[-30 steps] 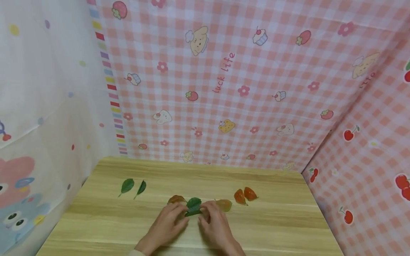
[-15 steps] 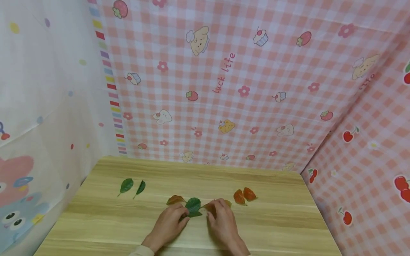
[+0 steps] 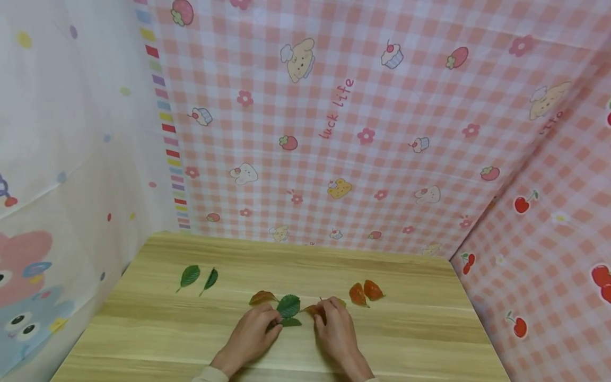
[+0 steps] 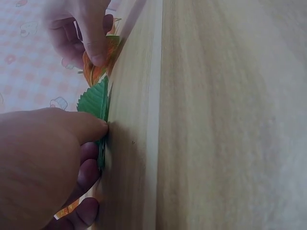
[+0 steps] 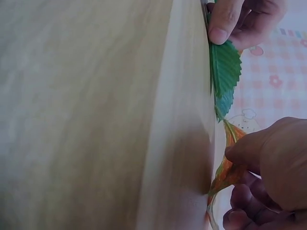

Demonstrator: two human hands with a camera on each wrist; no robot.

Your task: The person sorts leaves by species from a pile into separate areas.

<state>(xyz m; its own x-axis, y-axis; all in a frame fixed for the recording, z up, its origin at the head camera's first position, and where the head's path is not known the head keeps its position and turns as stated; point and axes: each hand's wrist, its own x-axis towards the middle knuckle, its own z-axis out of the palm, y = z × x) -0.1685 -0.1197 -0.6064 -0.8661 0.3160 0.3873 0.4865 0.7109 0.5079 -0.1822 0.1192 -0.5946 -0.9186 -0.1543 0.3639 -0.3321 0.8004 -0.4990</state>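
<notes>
Two green leaves lie at the middle of the table in the head view: a broad toothed leaf point(image 3: 288, 306) and a narrower green leaf point(image 3: 291, 322) just below it. My left hand point(image 3: 255, 329) pinches the left end of the green leaves, its thumb on their edge in the left wrist view. To the right, my right hand point(image 3: 336, 329) holds an orange leaf point(image 5: 230, 175) between thumb and fingers. The stem end of this leaf points at the green ones. Part of it is covered by the fingers. Behind my left fingers sits a brown-orange leaf point(image 3: 262, 297).
Two more green leaves, one broad point(image 3: 190, 276) and one folded-looking point(image 3: 210, 280), lie at the back left of the wooden table point(image 3: 406, 339). A pair of orange-red leaves point(image 3: 373, 289) rests at the right. Patterned cloth point(image 3: 305, 159) hangs behind and at both sides.
My right hand has left the right side of the green leaves and moved right onto the orange leaf. The lower green leaf now shows uncovered. My left hand has stayed at the green leaves.
</notes>
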